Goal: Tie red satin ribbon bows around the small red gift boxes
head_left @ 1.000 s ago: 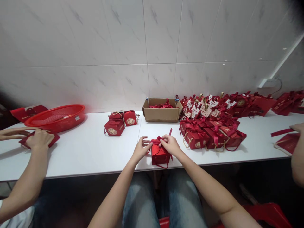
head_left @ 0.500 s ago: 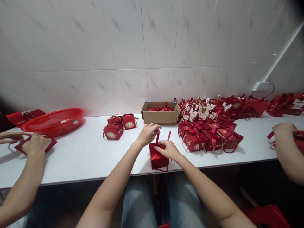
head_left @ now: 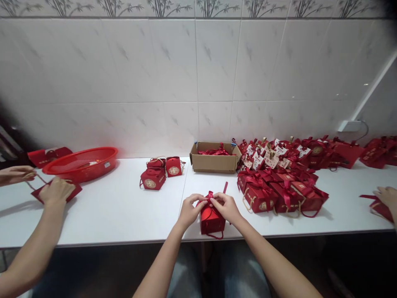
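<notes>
On the near side of the carton point(head_left: 214, 165), a red box point(head_left: 212, 223) sits on the bench point(head_left: 124, 211); left hand point(head_left: 189, 212) and right hand point(head_left: 228, 207) pinch its ribbon point(head_left: 210, 195) narrowly, and uneven pulling could leave it crooked

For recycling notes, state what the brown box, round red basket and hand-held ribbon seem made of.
Brown box: apparently matte cardboard, given its plain brown walls. Red basket: probably glossy plastic, with moulded-looking rim. Ribbon: perhaps satin, from its sheen.
</notes>
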{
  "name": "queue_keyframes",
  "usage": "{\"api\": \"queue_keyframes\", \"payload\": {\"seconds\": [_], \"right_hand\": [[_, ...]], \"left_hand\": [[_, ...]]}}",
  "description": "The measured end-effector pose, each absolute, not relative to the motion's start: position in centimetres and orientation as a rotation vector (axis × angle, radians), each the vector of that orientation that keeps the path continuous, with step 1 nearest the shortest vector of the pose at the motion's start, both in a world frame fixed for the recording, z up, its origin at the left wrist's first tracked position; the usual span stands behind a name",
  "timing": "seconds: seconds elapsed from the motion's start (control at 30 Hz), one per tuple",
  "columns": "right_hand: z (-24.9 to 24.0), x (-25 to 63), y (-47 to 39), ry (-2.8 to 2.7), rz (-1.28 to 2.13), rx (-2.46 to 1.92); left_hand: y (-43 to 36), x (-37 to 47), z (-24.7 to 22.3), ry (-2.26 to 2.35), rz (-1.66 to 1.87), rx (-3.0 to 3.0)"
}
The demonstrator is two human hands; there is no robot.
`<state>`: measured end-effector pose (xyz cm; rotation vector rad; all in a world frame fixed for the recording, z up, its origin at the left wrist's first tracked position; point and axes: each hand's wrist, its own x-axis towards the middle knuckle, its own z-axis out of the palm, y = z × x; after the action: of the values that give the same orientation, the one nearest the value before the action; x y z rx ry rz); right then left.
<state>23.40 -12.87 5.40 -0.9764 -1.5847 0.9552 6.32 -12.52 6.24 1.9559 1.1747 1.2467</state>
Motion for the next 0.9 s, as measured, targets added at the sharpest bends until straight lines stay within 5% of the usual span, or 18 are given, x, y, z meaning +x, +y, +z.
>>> {"api": "queue_keyframes", "payload": {"seconds": [0.9], "right_hand": [[5.0, 23.9, -13.5, -1.939, 0.250, -1.152]], "left_hand": [[-13.3, 6.9, 6.0, 1.194, 1.320, 1.994]]}}
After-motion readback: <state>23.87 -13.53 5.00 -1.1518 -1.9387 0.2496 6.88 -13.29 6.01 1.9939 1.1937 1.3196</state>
